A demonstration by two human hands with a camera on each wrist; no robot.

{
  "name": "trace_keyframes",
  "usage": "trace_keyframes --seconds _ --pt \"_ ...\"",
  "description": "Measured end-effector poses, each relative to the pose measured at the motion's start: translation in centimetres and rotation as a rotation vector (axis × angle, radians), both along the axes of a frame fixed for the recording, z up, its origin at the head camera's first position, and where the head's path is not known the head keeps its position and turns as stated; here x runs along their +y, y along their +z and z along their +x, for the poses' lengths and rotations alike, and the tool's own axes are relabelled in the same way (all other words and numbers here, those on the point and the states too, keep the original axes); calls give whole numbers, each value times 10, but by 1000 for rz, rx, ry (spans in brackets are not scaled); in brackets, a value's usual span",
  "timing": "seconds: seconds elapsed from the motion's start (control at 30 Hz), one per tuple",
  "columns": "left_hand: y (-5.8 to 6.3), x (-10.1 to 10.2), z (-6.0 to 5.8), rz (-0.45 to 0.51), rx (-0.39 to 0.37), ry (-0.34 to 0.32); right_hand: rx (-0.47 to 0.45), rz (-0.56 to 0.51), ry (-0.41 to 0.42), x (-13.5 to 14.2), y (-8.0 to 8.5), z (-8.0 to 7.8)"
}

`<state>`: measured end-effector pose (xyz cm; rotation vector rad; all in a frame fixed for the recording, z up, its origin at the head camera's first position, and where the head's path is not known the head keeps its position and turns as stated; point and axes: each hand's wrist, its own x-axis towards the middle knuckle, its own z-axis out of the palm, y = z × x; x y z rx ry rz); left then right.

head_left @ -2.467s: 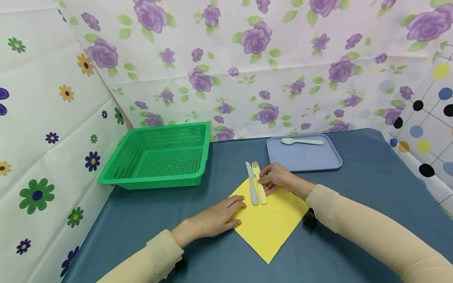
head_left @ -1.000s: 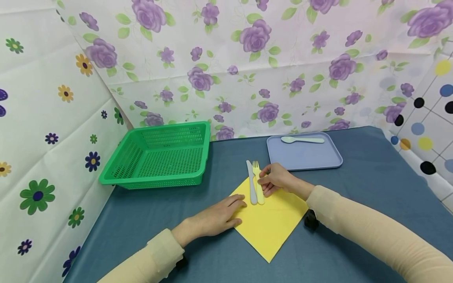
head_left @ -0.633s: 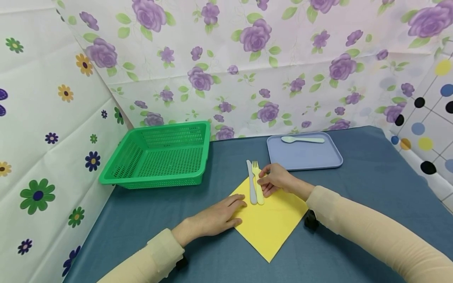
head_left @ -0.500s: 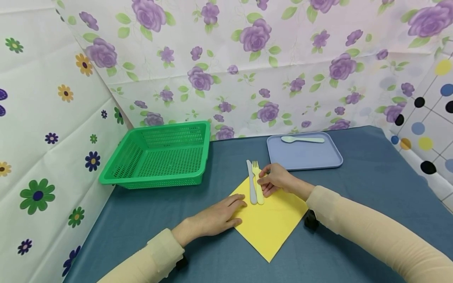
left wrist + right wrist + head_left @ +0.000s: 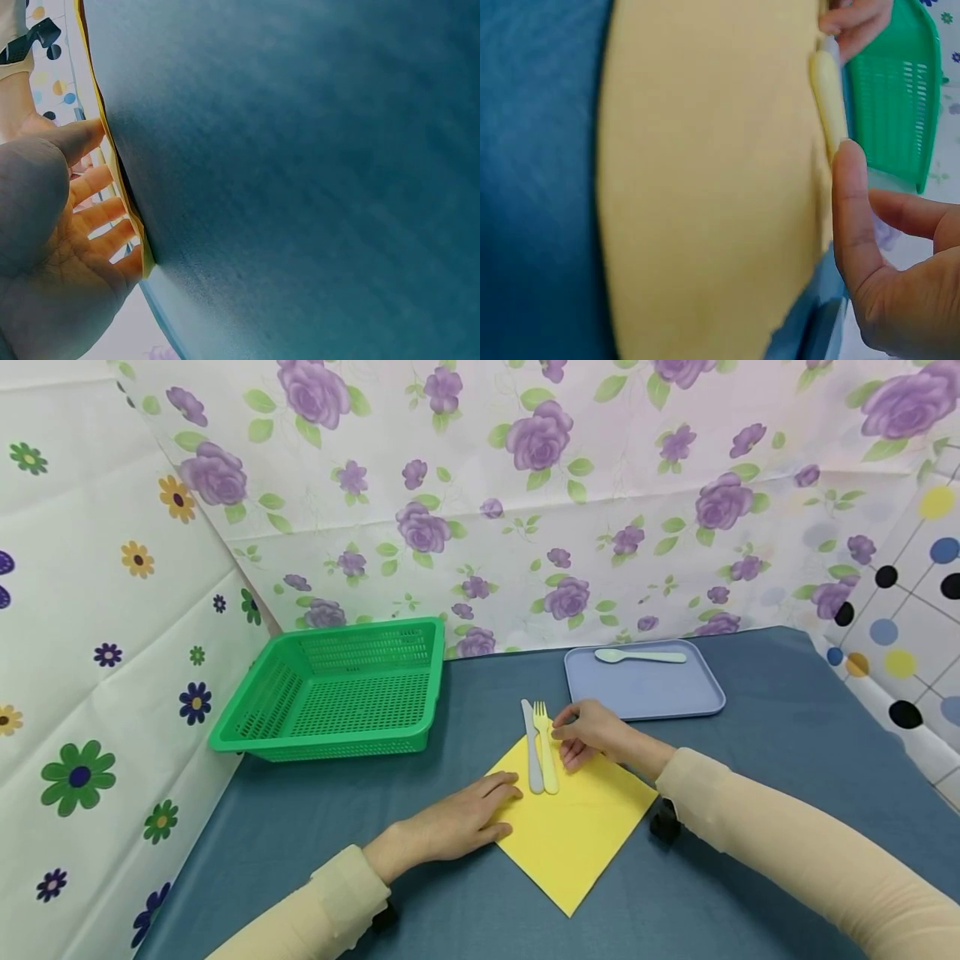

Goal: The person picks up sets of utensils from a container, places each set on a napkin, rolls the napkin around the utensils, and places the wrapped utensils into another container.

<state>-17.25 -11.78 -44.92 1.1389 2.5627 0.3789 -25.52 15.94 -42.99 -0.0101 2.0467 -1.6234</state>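
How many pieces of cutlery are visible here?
3: grey knife and yellow fork, side by side, partly on the yellow napkin; pale green spoon on the blue tray.

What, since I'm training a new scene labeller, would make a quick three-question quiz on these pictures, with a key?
1. True or false: in the head view, the grey knife lies to the left of the yellow fork.

2. Which item lies on the light-blue tray?
A) the fork
B) the knife
C) the spoon

3. Which hand is nearer the fork, and what does the other hand touch?

Key:
1. True.
2. C.
3. The right hand is nearer, its fingers beside the handle; the left hand touches the yellow sheet at its edge.
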Motion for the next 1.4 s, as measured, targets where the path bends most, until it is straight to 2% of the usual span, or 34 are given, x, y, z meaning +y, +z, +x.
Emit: trace_keyframes --seconds 0.17,0.43,0.83,1.4 --pt "-1 -1 0 -2 2 -1 33 -14 29 9 6 -5" --pt "0 -1 -1 -1 -5 1 44 -38 50 19 7 -12" --pt "0 -1 -1 -4 -10 1 69 -33 159 38 16 -20" --pt "0 -1 0 -4 18 -12 116 -51 158 78 40 -31"
